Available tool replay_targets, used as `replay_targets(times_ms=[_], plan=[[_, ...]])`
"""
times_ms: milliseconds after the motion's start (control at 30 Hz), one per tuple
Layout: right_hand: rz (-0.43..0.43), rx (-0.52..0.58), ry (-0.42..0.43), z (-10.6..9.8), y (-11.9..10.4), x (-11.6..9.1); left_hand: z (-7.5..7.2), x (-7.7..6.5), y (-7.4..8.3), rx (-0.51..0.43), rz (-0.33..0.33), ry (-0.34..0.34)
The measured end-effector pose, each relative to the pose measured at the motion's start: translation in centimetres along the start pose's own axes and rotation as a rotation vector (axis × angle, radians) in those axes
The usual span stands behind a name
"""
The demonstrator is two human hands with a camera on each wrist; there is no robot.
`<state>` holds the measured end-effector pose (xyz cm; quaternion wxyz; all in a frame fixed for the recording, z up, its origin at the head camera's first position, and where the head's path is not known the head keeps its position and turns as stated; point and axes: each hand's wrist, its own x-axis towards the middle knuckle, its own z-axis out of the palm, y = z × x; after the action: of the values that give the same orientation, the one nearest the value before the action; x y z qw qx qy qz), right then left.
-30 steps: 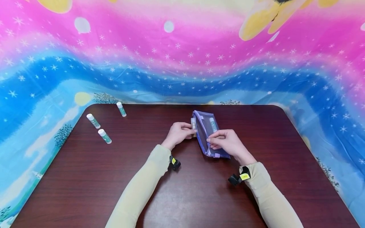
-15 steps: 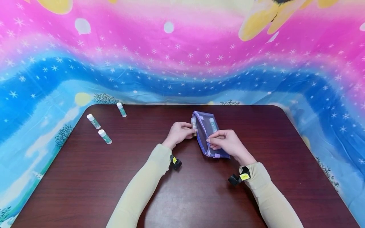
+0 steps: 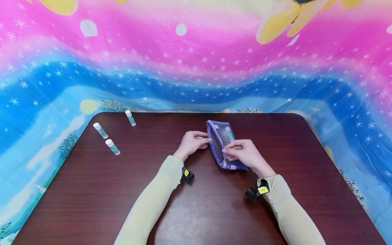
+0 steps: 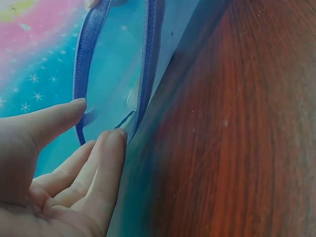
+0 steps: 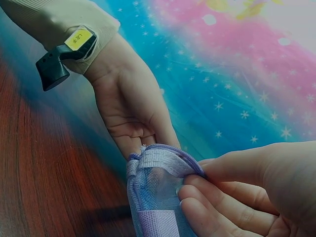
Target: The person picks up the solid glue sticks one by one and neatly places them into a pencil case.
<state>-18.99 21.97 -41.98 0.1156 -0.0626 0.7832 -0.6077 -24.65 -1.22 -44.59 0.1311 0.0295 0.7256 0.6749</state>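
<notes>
A purple mesh zip pouch (image 3: 218, 146) stands unzipped near the middle of the table. My right hand (image 3: 243, 153) pinches one edge of its mouth between thumb and fingers. At the opposite side, my left hand (image 3: 191, 143) has its fingertips at the opening. In the left wrist view the left thumb touches one zipper edge (image 4: 81, 64) and the fingers lie apart from it, with nothing between. A glue stick (image 3: 228, 132) with a white cap shows through the mesh. Inside the mouth, a pale piece (image 4: 133, 96) is only partly visible.
On the table's far left are three glue sticks with white caps and green labels: a back one (image 3: 130, 117), a left one (image 3: 100, 130) and a front one (image 3: 112, 146). A printed cloth (image 3: 196, 68) hangs behind the dark wooden table (image 3: 196, 211).
The glue stick that my left hand held at the pouch's mouth has dropped out of sight into the pouch, and the left fingers have let it go. My right hand stays put.
</notes>
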Motion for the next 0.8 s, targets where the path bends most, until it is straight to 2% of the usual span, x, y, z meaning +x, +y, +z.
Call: replay_targets(times_ms=[433, 800], plan=[[0.007, -0.005, 0.001, 0.0, -0.1, 0.0, -1.1, -0.8, 0.5, 0.039, 0.009, 0.043], [-0.002, -0.002, -0.009, 0.0, -0.1, -0.1, -2.8, -1.5, 1.0, 0.017, 0.044, 0.050]])
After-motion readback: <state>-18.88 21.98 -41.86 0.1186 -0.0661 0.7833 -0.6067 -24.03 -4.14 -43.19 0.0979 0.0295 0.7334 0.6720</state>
